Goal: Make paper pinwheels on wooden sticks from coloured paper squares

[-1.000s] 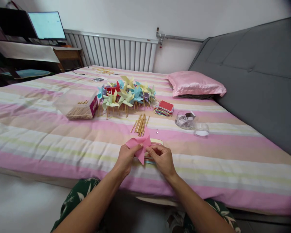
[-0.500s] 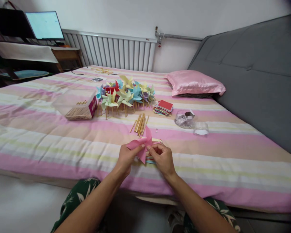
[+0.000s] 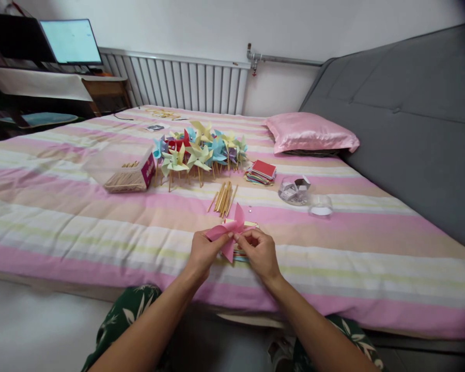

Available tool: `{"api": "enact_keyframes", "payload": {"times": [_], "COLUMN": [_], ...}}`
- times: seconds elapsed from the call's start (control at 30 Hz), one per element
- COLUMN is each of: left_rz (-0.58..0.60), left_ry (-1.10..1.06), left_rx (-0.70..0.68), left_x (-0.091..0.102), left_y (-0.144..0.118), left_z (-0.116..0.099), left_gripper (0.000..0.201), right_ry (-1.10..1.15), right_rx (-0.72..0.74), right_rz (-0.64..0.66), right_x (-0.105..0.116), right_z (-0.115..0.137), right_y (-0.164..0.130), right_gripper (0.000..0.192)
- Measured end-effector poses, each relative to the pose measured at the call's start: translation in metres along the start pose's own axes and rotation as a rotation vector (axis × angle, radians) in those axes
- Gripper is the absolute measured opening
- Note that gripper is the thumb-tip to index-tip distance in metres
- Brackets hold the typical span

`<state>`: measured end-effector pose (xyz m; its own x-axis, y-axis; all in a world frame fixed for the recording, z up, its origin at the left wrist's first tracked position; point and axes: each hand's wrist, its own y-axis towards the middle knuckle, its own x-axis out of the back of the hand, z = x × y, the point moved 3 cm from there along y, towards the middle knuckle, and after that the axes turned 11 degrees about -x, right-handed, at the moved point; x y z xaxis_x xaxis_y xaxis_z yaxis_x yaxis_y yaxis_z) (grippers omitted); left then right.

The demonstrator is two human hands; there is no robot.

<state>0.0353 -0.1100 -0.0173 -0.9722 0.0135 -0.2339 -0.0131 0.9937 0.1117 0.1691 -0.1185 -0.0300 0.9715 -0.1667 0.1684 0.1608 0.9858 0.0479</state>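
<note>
My left hand [image 3: 204,252] and my right hand [image 3: 258,252] pinch the middle of a pink paper pinwheel [image 3: 230,230] just above the bed's near edge. Its folded flaps point up and down between my fingers. Under the hands lies a small stack of coloured paper squares [image 3: 243,254], partly hidden. A bundle of wooden sticks [image 3: 225,196] lies a little beyond. Further back stands a cluster of finished paper pinwheels [image 3: 199,150] on sticks.
A striped pink bedspread [image 3: 101,217] covers the bed. On it are a clear box of sticks [image 3: 128,174], a stack of coloured paper [image 3: 261,172], a clear container with its lid [image 3: 299,191] and a pink pillow [image 3: 312,134]. A grey headboard [image 3: 411,113] runs along the right.
More flaps of the pink paper have been folded in to the centre, so it looks narrower and more upright. Both hands stay in the same spot.
</note>
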Motion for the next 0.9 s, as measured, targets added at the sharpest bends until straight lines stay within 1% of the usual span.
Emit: {"api": "enact_keyframes", "payload": {"times": [0.2,0.37,0.4,0.47,0.53,0.57,0.6,0.67,0.73,0.8,0.9], "left_rz": [-0.046,-0.114,-0.117,-0.110,-0.108,-0.110,-0.114,-0.120,-0.113,-0.090,-0.065], "left_ry": [-0.038,-0.111,-0.133,-0.176,-0.206,-0.217,-0.228,-0.254,-0.283,-0.304,-0.306], "left_rx": [0.036,0.104,0.121,0.147,0.162,0.167,0.168,0.159,0.144,0.132,0.152], "left_x": [0.000,0.003,0.002,0.002,0.001,0.001,0.000,-0.001,-0.003,-0.005,-0.008], "left_y": [-0.001,-0.001,-0.001,0.000,0.000,0.000,0.000,0.000,-0.002,-0.003,-0.006], "left_z": [0.002,0.006,0.006,0.007,0.007,0.007,0.008,0.010,0.012,0.014,0.016], "left_gripper": [0.023,0.022,0.024,0.030,0.034,0.034,0.032,0.028,0.024,0.024,0.029], "right_ry": [-0.034,0.058,0.078,0.123,0.194,0.238,0.282,0.365,0.428,0.459,0.458], "right_rx": [0.024,0.004,0.001,0.005,-0.009,-0.030,-0.061,-0.133,-0.186,-0.208,-0.212], "right_rz": [-0.016,-0.064,-0.088,-0.123,-0.103,-0.063,-0.003,0.114,0.167,0.148,0.095], "right_x": [0.001,-0.001,0.000,-0.001,-0.002,-0.004,-0.006,-0.010,-0.012,-0.012,-0.010], "right_z": [0.006,0.009,0.008,0.007,0.004,0.003,0.001,-0.001,-0.001,0.000,0.000], "right_y": [-0.003,-0.009,-0.009,-0.009,-0.007,-0.006,-0.005,-0.004,-0.005,-0.005,-0.006], "right_gripper": [0.025,0.025,0.031,0.049,0.061,0.062,0.058,0.046,0.035,0.028,0.023]}}
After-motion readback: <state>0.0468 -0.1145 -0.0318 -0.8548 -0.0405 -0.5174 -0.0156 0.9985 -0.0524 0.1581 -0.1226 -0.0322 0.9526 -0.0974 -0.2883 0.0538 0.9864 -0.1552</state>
